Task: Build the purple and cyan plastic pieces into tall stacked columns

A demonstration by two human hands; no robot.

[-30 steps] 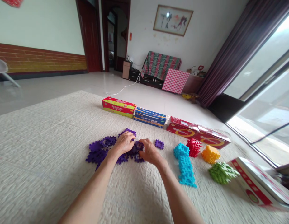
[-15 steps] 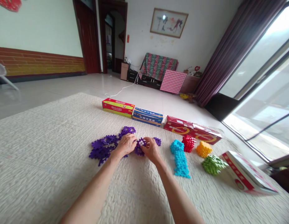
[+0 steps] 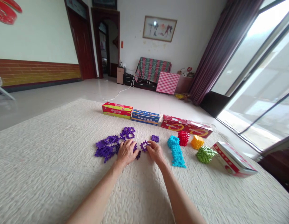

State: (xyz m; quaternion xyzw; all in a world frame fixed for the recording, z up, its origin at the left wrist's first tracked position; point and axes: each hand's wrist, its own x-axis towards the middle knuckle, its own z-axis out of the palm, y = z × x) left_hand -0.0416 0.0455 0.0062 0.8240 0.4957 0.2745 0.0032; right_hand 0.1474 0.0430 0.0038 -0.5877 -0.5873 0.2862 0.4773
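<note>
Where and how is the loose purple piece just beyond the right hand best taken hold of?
Probably by opposite toothed edges, from above and the near side: the loose purple piece lies low on the mat, with the right hand close by.

- Purple interlocking tiles [image 3: 104,151]: smooth plastic with a slight sheen
- Turquoise interlocking stack [image 3: 178,156]: plastic, knobbly outside
- Blue battery carton [image 3: 145,118]: glossy printed cardboard
- Cream mat [image 3: 53,143]: matt quilted cloth, puckered and uneven
- Floor [image 3: 88,90]: smooth, glossy, reflecting light
- Curtain [image 3: 225,40]: purple folded cloth
- Door [image 3: 83,46]: dark red, wood-like, faintly shiny
- Framed picture [image 3: 159,29]: glassy front, 1 bright glint
</note>
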